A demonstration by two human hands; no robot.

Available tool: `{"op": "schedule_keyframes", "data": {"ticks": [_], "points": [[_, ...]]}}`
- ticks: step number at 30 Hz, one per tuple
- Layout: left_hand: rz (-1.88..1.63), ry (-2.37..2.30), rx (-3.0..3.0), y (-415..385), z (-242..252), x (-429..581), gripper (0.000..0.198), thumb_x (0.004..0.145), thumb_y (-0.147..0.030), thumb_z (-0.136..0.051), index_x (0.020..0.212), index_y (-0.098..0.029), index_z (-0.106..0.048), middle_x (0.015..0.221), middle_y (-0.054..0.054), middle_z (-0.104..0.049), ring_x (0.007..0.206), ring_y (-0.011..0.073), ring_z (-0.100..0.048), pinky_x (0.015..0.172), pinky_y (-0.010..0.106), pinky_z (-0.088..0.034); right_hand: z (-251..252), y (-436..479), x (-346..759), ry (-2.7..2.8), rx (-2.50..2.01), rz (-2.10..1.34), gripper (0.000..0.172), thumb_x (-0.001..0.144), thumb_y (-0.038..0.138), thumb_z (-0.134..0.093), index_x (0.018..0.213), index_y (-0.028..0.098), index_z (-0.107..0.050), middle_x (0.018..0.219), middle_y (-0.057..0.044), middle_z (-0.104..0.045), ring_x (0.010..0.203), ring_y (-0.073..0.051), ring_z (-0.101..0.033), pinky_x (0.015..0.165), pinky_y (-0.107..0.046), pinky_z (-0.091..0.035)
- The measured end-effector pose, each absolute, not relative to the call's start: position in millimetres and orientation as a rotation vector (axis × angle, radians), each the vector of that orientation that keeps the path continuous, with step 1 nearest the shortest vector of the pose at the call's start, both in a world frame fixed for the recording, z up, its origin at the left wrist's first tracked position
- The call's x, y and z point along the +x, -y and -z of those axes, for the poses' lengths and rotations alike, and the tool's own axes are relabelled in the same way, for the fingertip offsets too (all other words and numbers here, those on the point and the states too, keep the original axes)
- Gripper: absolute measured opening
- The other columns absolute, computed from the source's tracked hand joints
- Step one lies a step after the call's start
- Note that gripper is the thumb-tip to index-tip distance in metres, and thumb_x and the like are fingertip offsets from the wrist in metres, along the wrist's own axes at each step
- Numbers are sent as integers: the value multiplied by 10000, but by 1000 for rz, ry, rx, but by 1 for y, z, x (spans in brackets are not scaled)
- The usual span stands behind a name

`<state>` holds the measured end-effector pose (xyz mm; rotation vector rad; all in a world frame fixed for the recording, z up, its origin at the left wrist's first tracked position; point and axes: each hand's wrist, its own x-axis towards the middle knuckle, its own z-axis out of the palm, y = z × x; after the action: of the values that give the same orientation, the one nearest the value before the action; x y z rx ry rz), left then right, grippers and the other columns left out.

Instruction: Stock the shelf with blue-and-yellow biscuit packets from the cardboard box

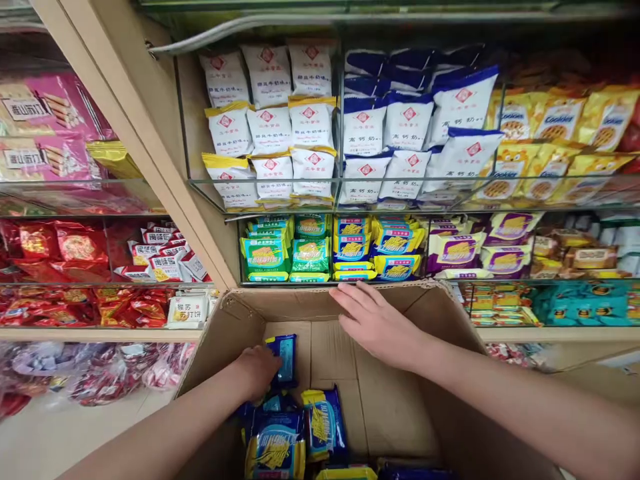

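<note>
My left hand (259, 371) is inside an open cardboard box (390, 400), its fingers closed on a blue snack packet (285, 360) near the box's left side. More blue and yellow packets (276, 445) lie in the box below that hand, with another one (323, 421) beside them. Over the far part of the box, my right hand (373, 321) has its fingers stretched out and holds nothing. Its fingertips are near the box's far edge, just below the shelf row of blue and yellow packets (397, 267).
Glass-fronted shelves hold green packets (267, 257), white packets (270, 127), purple packets (456, 252) and yellow cookie bags (555, 113). A slanting wooden post (135, 153) stands left of the box. Plastic-wrapped goods (105, 373) lie under the left shelf.
</note>
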<state>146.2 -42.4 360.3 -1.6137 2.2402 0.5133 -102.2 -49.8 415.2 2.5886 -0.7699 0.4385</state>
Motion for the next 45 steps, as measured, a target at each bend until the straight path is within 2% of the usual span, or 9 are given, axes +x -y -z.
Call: {"op": "schedule_keyframes", "data": {"ticks": [4,9,15,19,23,31,36,39,45], "points": [[-504,-2349,-1587,34,-370,137,302,603,0,-563,890,-77,-615,961,197,-594,950,342,-524,799,487,-375,-413,52,-102,789,2577,-418,173,816,119,-411,777,110,-579,1310,-148,-357,1231,-291,-244,1006,-480,-242],[-699,-2550,-1554,35,-397,137,425,612,-13,-480,972,-218,-574,1008,54,-600,942,220,-545,819,304,-407,-421,46,-102,776,2739,-583,207,824,104,-377,870,102,-578,1232,-147,-447,1213,-269,-276,1013,-442,-241],[-2175,-2635,-1518,39,-450,104,460,648,-157,-633,1070,-247,-472,1071,13,-566,1040,181,-487,881,285,-396,-431,32,-97,1669,3301,-1478,807,642,361,-655,1291,186,-209,1176,-131,-479,929,-198,-542,760,-343,-472],[-2636,-2482,-1714,38,-464,75,379,636,-212,-681,994,-221,-557,1022,27,-612,941,173,-538,818,271,-426,-437,30,-96,1995,3411,-2063,401,660,361,-635,964,134,-505,801,-33,-606,706,-142,-578,636,-278,-467],[-2998,-2098,-1740,40,-467,68,264,722,-321,-596,936,-170,-624,914,59,-666,787,170,-585,740,289,-448,-453,27,-106,1987,3270,-1806,300,719,369,-570,926,155,-537,738,-12,-600,575,-116,-540,513,-248,-456],[-3488,-1330,-1409,30,-485,59,472,784,-317,-510,1229,-256,-367,1148,55,-562,1011,214,-540,858,368,-415,-463,23,-117,1044,2737,-1239,370,766,45,-405,1083,207,-510,1073,-68,-549,1011,-188,-448,859,-362,-411],[-3467,-1712,-1616,29,-486,56,741,675,-75,-626,1259,-320,-241,1178,32,-539,1067,206,-506,870,332,-431,-451,23,-121,1236,2800,-1492,525,692,13,-396,1165,238,-421,1311,-68,-315,1219,-224,-252,977,-446,-299],[-3291,-2068,-1606,33,-480,58,765,650,-151,-669,1249,-310,-221,1144,43,-563,1066,233,-507,875,366,-434,-449,27,-119,1663,2718,-1941,412,778,166,-438,1180,243,-395,1283,-82,-358,1163,-209,-361,903,-383,-401],[-2258,-2918,-2008,22,-456,39,510,698,-235,-606,1140,-268,-354,1148,63,-572,1111,230,-471,963,377,-335,-462,21,-107,1929,2865,-2580,606,707,394,-590,1241,234,-352,1295,-76,-380,1177,-205,-358,915,-344,-388]]}}
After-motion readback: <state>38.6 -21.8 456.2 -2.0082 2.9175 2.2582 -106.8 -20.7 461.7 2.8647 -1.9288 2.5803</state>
